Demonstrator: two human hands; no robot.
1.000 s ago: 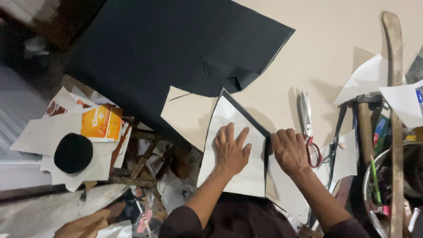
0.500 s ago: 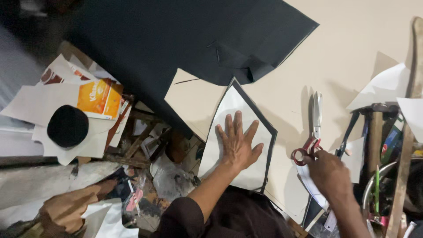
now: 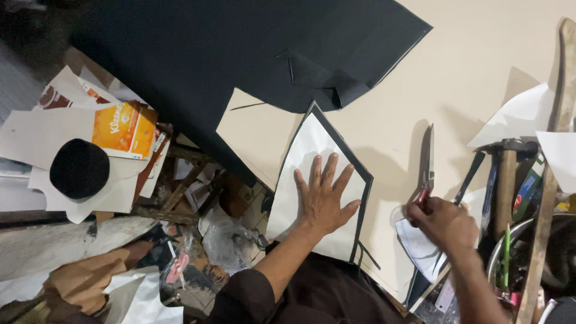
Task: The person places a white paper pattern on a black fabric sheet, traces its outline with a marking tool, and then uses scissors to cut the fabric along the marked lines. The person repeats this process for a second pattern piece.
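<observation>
scissors (image 3: 427, 165) now sit in the right hand (image 3: 441, 223), its grip closed on the handles, moved off the white pattern (image 3: 312, 180) the flat, open left hand (image 3: 321, 201) pins down.

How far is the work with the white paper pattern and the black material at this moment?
Done: the white paper pattern lies on a black piece whose edge shows as a narrow border around it, so it looks already cut out. In hand: the left hand presses the pattern flat, and the right hand grips the red-handled scissors. Left: the large black sheet lies mostly uncut.
</observation>
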